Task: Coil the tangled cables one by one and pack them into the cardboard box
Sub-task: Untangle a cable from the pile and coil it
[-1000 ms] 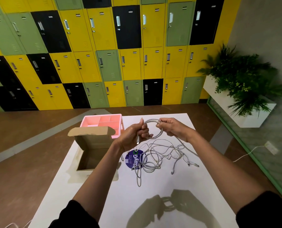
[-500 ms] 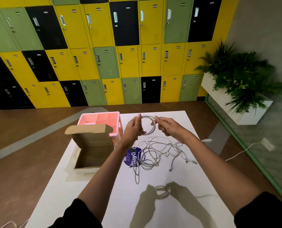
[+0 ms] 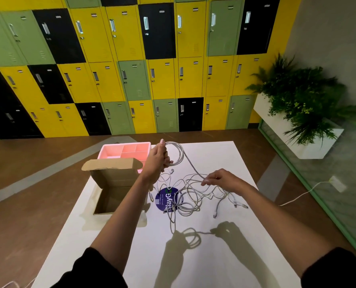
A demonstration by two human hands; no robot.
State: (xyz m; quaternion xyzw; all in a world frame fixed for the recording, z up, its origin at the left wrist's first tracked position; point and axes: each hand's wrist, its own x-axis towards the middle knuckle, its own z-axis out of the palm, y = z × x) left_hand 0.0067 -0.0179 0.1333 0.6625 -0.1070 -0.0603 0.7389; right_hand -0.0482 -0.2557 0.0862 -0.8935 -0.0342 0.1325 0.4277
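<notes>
- Head view looks down at a white desk (image 3: 224, 256) with two bare arms in dark sleeves reaching out over it.
- The left hand (image 3: 157, 157) is raised above the far part of the desk. Its fingers (image 3: 166, 161) are clenched around a small coil (image 3: 176, 152) of white cable.
- One strand of that cable runs from the coil down and across to the right hand (image 3: 219, 179).
- The right hand is lower, over the middle of the desk. Its fingers (image 3: 206, 181) pinch the strand between the tips.
- A pile (image 3: 193, 196) of tangled white cables lies on the middle of the desk, under and between the two hands. Some plug ends stick out toward the right edge.
- A round blue sticker (image 3: 162, 199) is on the desk, partly under the pile.
- A cardboard box (image 3: 114, 183) sits at the left edge of the desk. Its lid is open and stands up. The inside looks bare as far as can be seen.
- A pink tray (image 3: 119, 149) with small parts inside sits at the far left corner, just behind the box.
- Dark shadows of the hands and the coil fall on the near part of the desk.
- Yellow, green and black lockers (image 3: 131, 59) fill the wall past the desk. A green plant (image 3: 297, 100) in a white planter stands off to the right.
</notes>
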